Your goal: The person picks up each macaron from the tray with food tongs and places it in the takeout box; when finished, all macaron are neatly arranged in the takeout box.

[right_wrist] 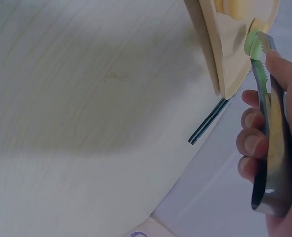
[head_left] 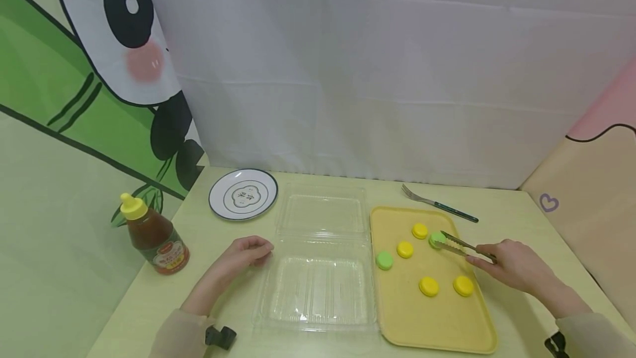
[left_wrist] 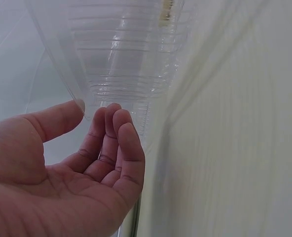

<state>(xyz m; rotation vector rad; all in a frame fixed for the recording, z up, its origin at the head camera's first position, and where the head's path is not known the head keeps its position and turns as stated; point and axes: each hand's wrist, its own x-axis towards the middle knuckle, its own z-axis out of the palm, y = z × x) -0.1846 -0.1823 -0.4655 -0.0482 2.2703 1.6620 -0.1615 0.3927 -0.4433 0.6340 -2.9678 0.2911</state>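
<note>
My right hand (head_left: 517,267) holds metal tongs (right_wrist: 276,133) with fingers and thumb around their arms. Between the serrated tips is a green macaron (head_left: 436,240), over the far part of the yellow tray (head_left: 422,325); I cannot tell whether it touches the tray. Another green macaron (head_left: 384,260) and several yellow ones (head_left: 429,286) lie on that tray. My left hand (head_left: 245,252) is at the left edge of a clear, opened plastic container (head_left: 318,286). In the left wrist view its fingers are loosely bent, with the thumb at the container's rim and a gap between thumb and fingers.
A white plate (head_left: 226,192) with a dark rim lies at the back left. Left of my left arm stands a sauce bottle (head_left: 154,236) with a yellow cap. Behind the tray lies a fork (head_left: 447,209) with a dark green handle. A pale cloth wall (head_left: 377,70) borders the table's back.
</note>
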